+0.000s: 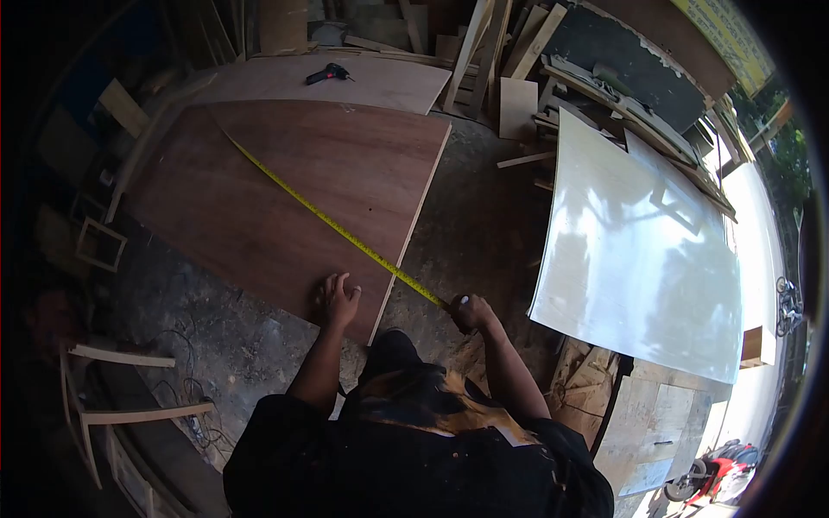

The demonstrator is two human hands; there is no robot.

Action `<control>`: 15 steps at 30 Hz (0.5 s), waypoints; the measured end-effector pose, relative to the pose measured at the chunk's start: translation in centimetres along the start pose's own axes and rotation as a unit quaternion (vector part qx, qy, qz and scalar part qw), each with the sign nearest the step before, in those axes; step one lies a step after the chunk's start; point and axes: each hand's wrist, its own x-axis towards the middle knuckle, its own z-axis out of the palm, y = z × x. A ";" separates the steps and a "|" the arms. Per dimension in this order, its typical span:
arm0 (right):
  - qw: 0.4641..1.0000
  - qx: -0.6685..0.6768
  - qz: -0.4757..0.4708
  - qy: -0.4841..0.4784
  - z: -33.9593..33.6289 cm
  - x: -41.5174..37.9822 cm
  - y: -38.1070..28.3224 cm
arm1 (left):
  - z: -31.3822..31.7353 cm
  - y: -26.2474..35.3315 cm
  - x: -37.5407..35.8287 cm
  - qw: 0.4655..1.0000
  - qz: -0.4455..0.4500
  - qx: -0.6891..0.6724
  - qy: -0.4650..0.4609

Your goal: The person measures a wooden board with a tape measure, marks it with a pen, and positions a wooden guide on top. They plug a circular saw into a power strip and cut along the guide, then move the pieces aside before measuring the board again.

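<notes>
Left hand [339,298] is down on the reddish-brown board [259,216], near the corner closest to the person. Fingers are bent and a bit spread, thumb side toward the tape, not gripping anything as far as I can see. Right hand [471,312] is curled into a fist just off the board's edge, wrapped around the near end of a yellow tape measure [329,221]. Fingers hide most of what's inside, so can't tell if that's the case. The tape runs diagonally over the board toward its far left part, where the end gets too faint to make out.

As for writing, the tape has dark markings, too small to read. There's a yellow banner [734,39] at top right with lettering, also unreadable from here. Dark drill [326,75] with a red spot lies on the paler sheet [389,79] beyond; can't make out any brand.
</notes>
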 end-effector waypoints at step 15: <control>0.870 -0.223 -0.428 0.099 -10.3 34.9 5.1 | 3.4 -1.7 -3.1 0.985 0.071 0.119 0.098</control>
